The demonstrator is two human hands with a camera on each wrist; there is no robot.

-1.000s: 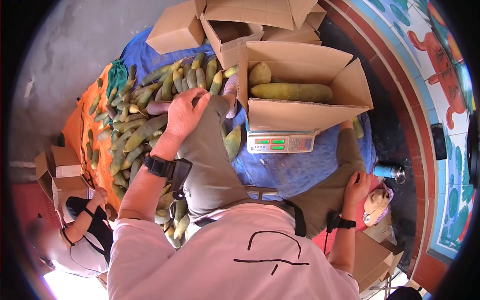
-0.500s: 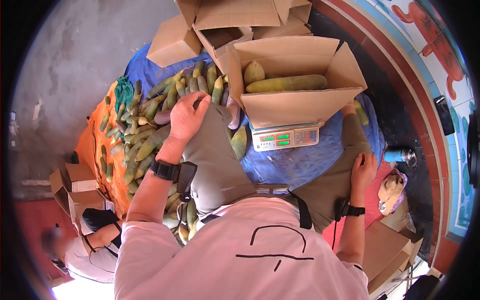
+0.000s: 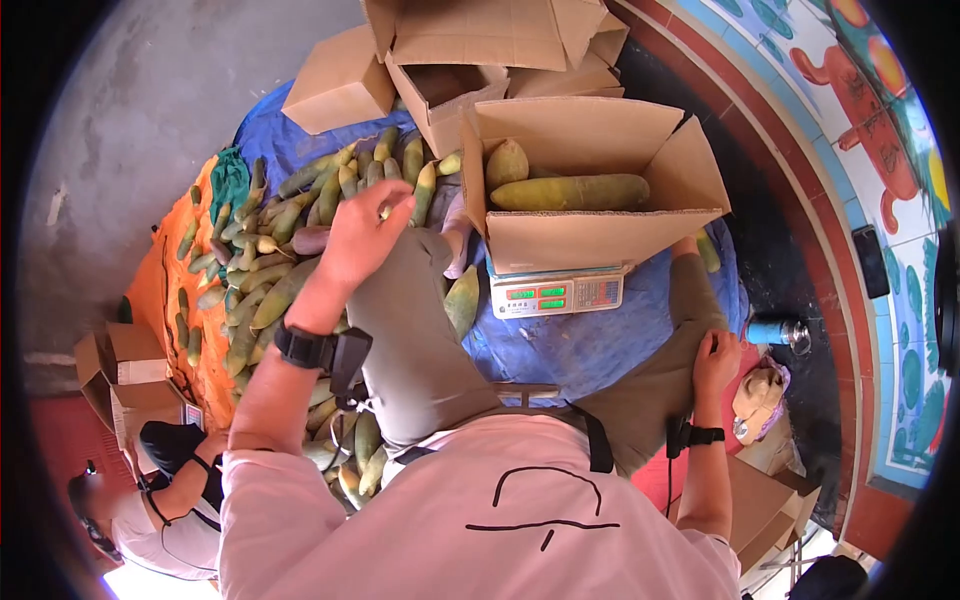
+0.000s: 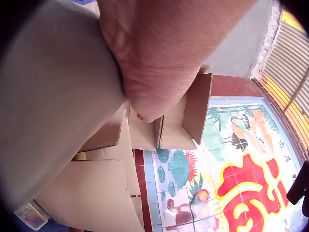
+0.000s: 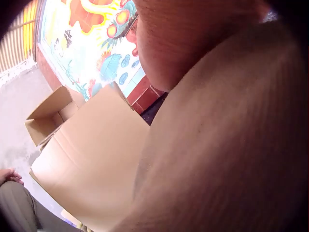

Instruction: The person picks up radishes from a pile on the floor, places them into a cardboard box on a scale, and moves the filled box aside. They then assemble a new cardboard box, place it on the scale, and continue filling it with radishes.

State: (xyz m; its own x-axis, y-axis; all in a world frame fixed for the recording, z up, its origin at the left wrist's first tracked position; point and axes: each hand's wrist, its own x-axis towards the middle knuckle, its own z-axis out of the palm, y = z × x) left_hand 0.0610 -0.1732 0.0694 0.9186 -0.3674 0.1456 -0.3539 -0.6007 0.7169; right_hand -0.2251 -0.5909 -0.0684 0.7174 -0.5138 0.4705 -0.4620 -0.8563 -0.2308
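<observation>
The left hand (image 3: 368,236) is by the left knee in the head view, its fingers loosely bent and nothing held; whether it touches the trouser leg cannot be told. On the other thigh rests the right hand (image 3: 716,364), loosely curled and empty. Between the legs and beyond them, an open cardboard box (image 3: 590,240) stands on a digital scale (image 3: 556,294) with lit green digits. Inside the box lie a long green radish (image 3: 570,193) and a rounder one (image 3: 507,163). Both wrist views show part of a hand (image 4: 154,63) (image 5: 178,43) against trouser cloth.
Many radishes (image 3: 290,215) lie heaped at the left on blue and orange sheets (image 3: 168,260). More cardboard boxes (image 3: 340,85) are behind. A blue bottle (image 3: 768,332) and a bag (image 3: 758,402) lie at the right. Another person (image 3: 170,520) sits at the lower left.
The left hand has shifted slightly back from the knee top, with its fingers more bent. The right hand has stayed on the thigh. The head view has tilted slightly, and the box contents look the same.
</observation>
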